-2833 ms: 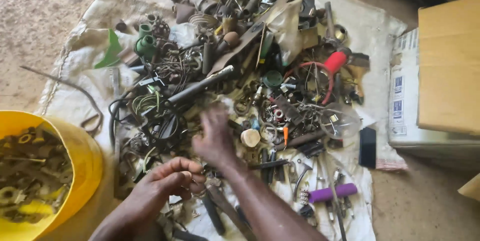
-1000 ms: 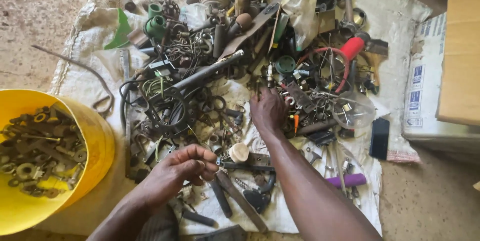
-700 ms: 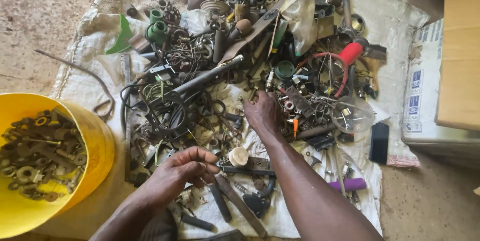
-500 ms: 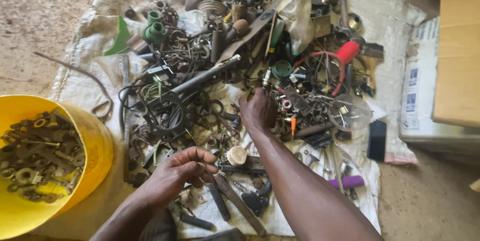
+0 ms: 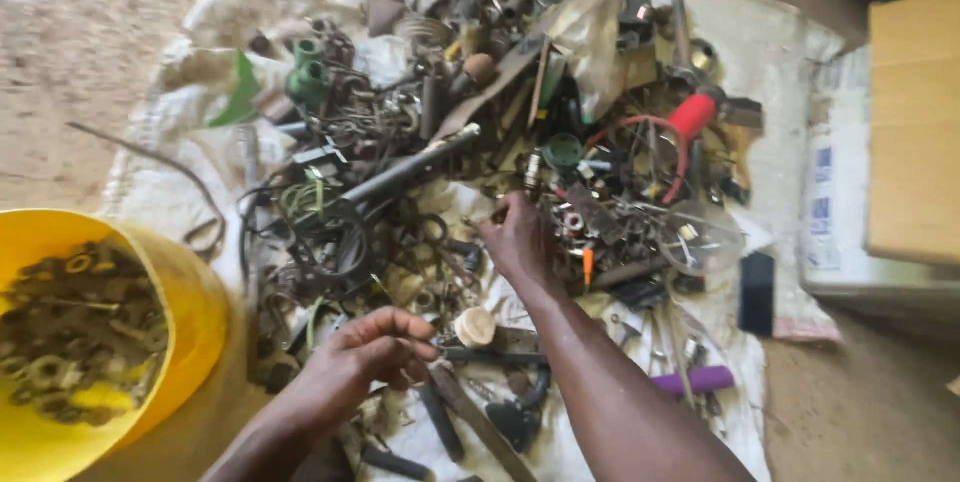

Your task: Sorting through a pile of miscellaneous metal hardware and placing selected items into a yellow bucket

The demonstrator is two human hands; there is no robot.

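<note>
- The person's right hand (image 5: 520,242) reaches forward into the middle of a heap of scrap metal (image 5: 500,142) spread over a pale cloth sheet (image 5: 790,72) on the dirt floor.
- Its fingers are curled down among small bits at the heap's centre; the fingertips are hidden by the back of the hand, so I cannot tell whether the grip has closed on anything.
- Just ahead of that hand and to its left lies a long grey metal rod (image 5: 410,167), running diagonally; it is near the fingers but apart from them.
- Just to the right of the hand sits a small orange-tipped piece (image 5: 587,264), close beside the wrist.
- The left hand (image 5: 365,352) hovers nearer the body, fingers drawn together with the tips pressed toward the thumb; what it pinches, if anything, is too small to make out.
- A round cream-coloured knob (image 5: 475,325) lies just beside the left hand's fingertips, between the two arms, not touched.
- A yellow bucket (image 5: 195,302) stands at the left, off the heap, well apart from the right hand and near the left forearm; it holds rusty nuts and washers (image 5: 70,322).
- Further off: a red handle (image 5: 690,117) on the heap's right side, a purple handle (image 5: 700,380) by the right forearm, a green fitting (image 5: 307,82) at the upper left, and a cardboard box (image 5: 915,122) at the right edge.
</note>
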